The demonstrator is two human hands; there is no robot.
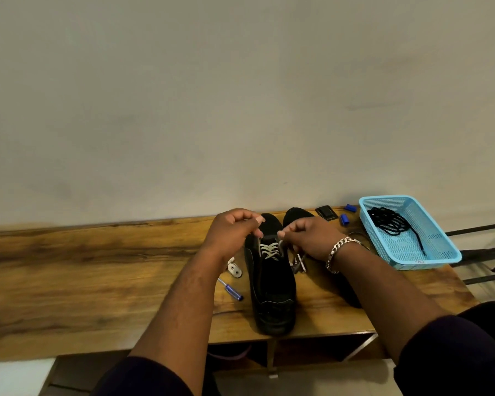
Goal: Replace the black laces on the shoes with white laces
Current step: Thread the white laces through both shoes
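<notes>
A black shoe (272,290) stands on the wooden table (97,270), its toe toward me, with a white lace (270,250) crossed through its eyelets. My left hand (232,232) pinches one end of this lace above the shoe's opening. My right hand (312,235), with a silver bracelet on the wrist, pinches the other end. A second black shoe (297,214) lies behind, mostly hidden by my right hand and forearm. Black laces (392,221) lie coiled in a light blue basket (429,252) at the right.
A blue-handled screwdriver (232,290) and small white metal pieces (235,269) lie left of the shoe. Metal bits (297,264) lie between the shoes. A black object (326,212) and two blue caps (345,218) sit near the wall. The table edge runs close to me.
</notes>
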